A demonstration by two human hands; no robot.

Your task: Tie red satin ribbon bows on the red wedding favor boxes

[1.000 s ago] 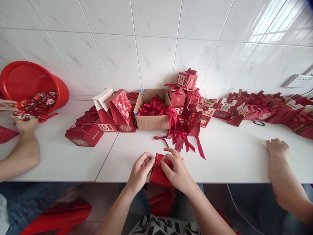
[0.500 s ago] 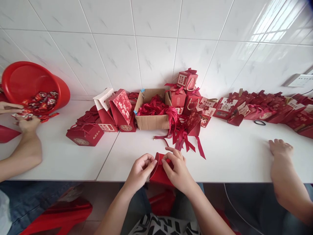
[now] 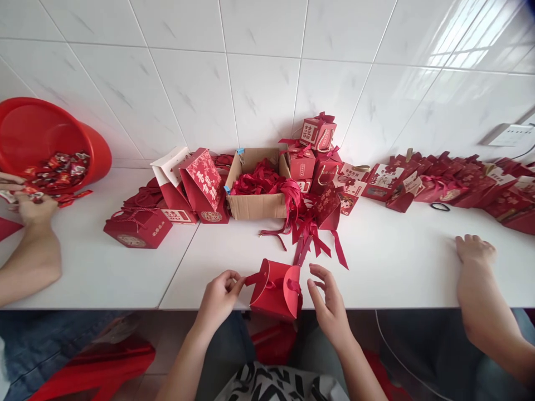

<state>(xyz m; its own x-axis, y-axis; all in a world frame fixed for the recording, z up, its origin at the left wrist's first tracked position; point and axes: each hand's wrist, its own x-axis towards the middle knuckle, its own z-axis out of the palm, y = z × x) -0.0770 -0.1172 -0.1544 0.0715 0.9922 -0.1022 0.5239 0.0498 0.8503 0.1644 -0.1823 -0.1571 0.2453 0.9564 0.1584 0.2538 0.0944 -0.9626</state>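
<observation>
Ribbon (image 3: 252, 279) pinched, box (image 3: 271, 304) unbraced

From my station, I see the left hand (image 3: 222, 297) with fingertips clamped on the ribbon; the right hand (image 3: 331, 303) has its fingers apart, just beside the box. The box is between them, at the near edge of the table (image 3: 209, 259). I judge a hard leftward tug could draw the ribbon from the flaps (image 3: 289, 301) or, with nothing steadying it, drag the box askew or off. The table is white, seamed; a tiled wall (image 3: 259, 89) rises behind it.
</observation>
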